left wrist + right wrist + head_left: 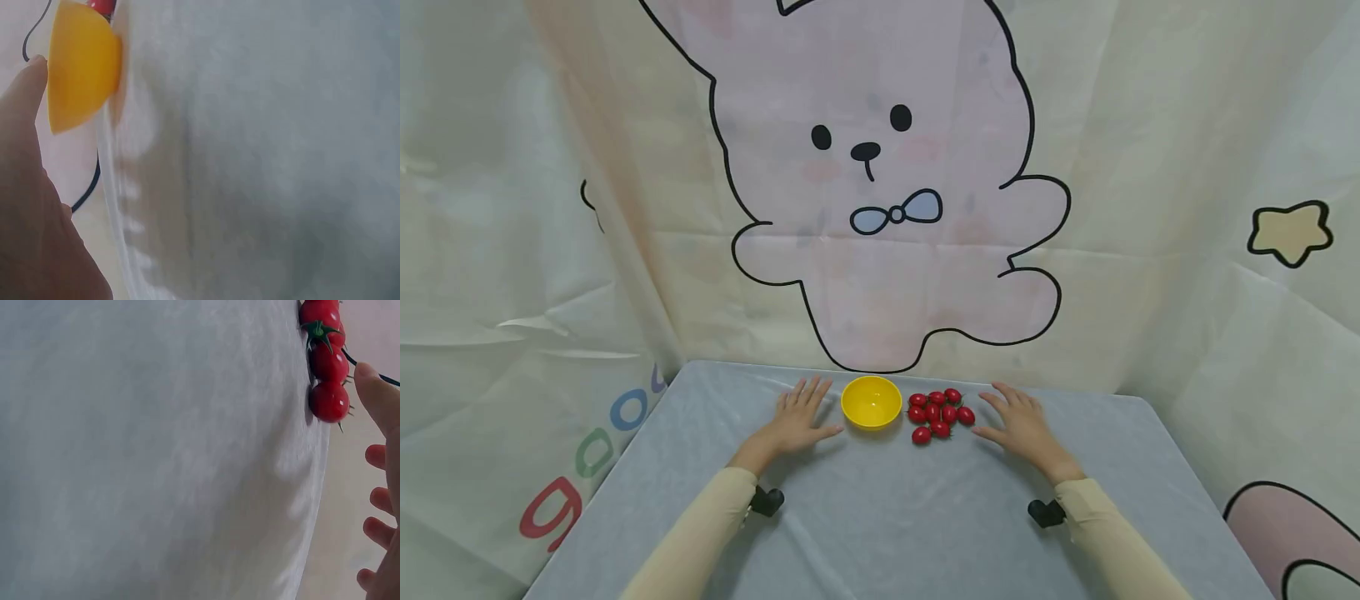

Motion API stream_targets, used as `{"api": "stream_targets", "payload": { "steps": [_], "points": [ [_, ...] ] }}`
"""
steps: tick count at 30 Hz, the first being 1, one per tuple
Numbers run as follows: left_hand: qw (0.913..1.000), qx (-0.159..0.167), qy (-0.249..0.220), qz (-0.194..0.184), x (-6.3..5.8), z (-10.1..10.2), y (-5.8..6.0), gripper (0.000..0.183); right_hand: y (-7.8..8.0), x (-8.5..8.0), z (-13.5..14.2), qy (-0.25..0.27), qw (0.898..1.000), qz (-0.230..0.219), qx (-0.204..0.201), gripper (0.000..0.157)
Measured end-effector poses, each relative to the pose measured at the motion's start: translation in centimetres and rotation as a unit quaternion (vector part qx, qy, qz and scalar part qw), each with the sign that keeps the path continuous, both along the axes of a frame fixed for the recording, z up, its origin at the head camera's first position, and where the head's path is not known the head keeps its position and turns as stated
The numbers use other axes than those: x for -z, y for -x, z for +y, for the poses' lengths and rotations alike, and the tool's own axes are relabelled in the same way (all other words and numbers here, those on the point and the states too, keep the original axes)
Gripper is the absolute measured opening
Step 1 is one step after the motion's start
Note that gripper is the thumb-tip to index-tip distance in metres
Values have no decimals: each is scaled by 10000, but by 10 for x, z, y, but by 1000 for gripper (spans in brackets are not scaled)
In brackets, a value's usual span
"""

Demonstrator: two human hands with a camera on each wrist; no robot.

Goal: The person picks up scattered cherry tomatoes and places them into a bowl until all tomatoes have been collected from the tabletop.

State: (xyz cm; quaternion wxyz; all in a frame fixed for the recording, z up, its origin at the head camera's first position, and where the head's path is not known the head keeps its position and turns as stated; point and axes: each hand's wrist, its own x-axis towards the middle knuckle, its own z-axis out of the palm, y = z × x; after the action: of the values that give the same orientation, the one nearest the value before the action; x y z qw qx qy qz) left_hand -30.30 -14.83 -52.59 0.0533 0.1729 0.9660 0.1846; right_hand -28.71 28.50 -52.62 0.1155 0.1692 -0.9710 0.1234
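Observation:
A yellow bowl (871, 403) stands upright near the back of the table, and nothing shows inside it. Just left of it my left hand (797, 423) is spread, fingers straight and the thumb pointing at the bowl. To the bowl's right lie several red cherry tomatoes (933, 414) in a loose cluster, some with green stems. My right hand (1021, 425) is to the right of this cluster, fingers spread and holding nothing. In the right wrist view its thumb (375, 394) appears close beside the nearest tomatoes (329, 401).
A pale blue-grey cloth (880, 525) covers the table. Behind it hangs a light curtain (1120, 317) printed with a cartoon bear. Each wrist carries a small black camera, one on the left wrist (767, 501) and one on the right (1047, 512).

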Motion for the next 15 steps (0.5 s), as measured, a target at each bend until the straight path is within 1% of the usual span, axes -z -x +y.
{"api": "stream_targets", "payload": {
  "steps": [5,8,11,15],
  "points": [
    [9998,74,-162,-40,-4,11,6,97,9,1,-11,283,9995,164,-16,58],
    [9996,85,-208,-141,-8,18,7,96,12,1,-17,365,9991,236,37,52],
    [9994,98,-259,-202,-10,23,8,95,14,1,-20,411,9989,207,106,48],
    [9991,156,-370,-147,-10,29,10,96,15,5,-21,486,9986,134,167,41]
  ]
}}
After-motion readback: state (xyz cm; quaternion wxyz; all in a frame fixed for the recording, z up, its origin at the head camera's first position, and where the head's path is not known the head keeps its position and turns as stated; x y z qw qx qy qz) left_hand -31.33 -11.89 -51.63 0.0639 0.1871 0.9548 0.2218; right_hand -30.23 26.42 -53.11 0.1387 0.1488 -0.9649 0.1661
